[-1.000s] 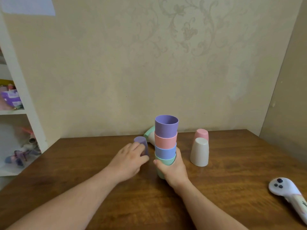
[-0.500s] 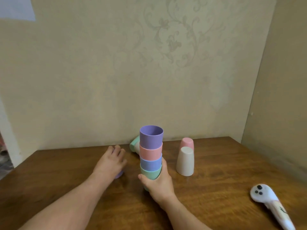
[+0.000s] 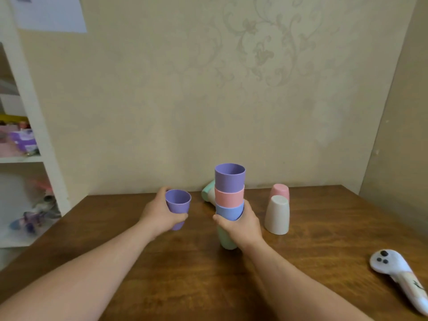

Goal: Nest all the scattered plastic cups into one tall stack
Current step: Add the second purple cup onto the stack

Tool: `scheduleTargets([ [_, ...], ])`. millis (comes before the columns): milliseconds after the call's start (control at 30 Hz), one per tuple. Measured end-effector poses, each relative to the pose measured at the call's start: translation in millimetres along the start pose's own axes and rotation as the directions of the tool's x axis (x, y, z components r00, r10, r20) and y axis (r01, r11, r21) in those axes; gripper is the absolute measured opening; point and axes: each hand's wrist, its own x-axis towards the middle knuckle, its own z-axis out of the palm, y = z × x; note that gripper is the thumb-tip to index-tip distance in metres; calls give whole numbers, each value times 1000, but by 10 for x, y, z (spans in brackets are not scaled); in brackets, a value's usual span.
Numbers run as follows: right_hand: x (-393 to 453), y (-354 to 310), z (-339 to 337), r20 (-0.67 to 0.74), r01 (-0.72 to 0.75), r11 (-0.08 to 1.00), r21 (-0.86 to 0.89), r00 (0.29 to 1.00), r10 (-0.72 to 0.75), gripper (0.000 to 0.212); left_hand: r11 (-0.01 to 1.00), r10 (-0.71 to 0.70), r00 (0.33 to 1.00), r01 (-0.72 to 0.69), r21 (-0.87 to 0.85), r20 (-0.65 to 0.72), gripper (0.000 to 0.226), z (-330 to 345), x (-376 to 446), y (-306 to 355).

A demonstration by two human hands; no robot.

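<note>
A stack of nested cups (image 3: 229, 186) stands on the wooden table (image 3: 324, 239): purple on top, then pink, blue and green at the bottom. My right hand (image 3: 242, 225) grips the stack's lower part. My left hand (image 3: 159, 214) holds a single purple cup (image 3: 177, 202) upright, mouth up, left of the stack and just above the table. A cream cup (image 3: 277, 214) stands upside down right of the stack, with a pink cup (image 3: 280, 191) upside down behind it. A green cup (image 3: 206, 193) lies on its side behind the stack, with something pale nested in it.
A white ghost-shaped toy (image 3: 393, 272) lies near the table's right front edge. White shelves (image 3: 27, 158) with toys stand to the left. Walls close off the back and right side of the table.
My left hand picked the purple cup up from the table and turned it mouth up. My right hand kept hold of the stack. The camera view shifted.
</note>
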Motion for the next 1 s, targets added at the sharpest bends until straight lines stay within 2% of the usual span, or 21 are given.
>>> scheduleTargets([
  [67,18,-11,16,32,-8,1000,-26,999,9,73,991,-18,1000,20,-134,17,95,70,-43,-21],
  [167,22,-14,22,42,-3,999,-40,999,5,79,975,-18,999,26,-222,37,90,191,-82,-101],
  [300,28,-1,20,42,-6,999,-53,999,8,82,971,-11,996,33,-238,90,88,293,-153,-158],
  [533,42,-11,11,55,0,997,-81,998,5,82,943,-31,998,49,-331,59,74,315,-193,-121],
  [633,43,-21,-2,59,1,998,-62,998,3,80,875,18,998,-45,-482,-61,72,143,-110,242],
  [767,57,-41,-14,67,0,998,-55,998,3,76,720,189,963,-270,-639,-193,50,-205,-32,1064],
  [867,65,-51,-10,82,-3,999,-54,997,7,75,643,305,925,-374,-668,-225,59,-373,-47,1589],
  [933,68,-50,-1,95,-7,999,-51,995,12,77,642,368,906,-411,-647,-210,56,-381,-82,1810],
  [1000,73,-54,5,107,-9,999,-54,994,15,78,682,413,890,-442,-582,-193,55,-302,-101,1915],
])
